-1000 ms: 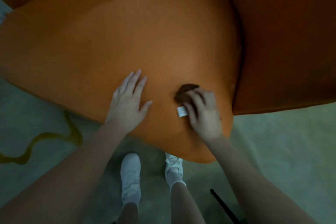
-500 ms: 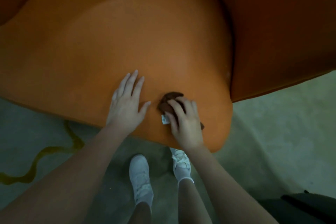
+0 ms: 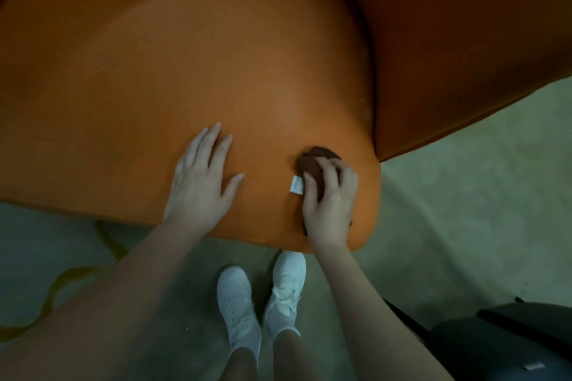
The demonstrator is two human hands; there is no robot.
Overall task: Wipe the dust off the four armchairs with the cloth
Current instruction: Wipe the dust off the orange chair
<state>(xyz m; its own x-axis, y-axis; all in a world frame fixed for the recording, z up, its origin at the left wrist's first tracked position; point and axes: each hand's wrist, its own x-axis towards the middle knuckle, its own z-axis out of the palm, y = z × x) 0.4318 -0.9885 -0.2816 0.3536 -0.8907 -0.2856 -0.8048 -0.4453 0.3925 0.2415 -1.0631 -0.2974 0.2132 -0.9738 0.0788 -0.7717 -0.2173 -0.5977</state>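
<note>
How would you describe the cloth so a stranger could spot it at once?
Take the big orange armchair filling the upper picture and follow its near edge toward the right. There the right hand grips a small bunched cloth against the upholstery. It is dark brown, the only dark patch on the orange, with a white tag poking out on its left.
</note>
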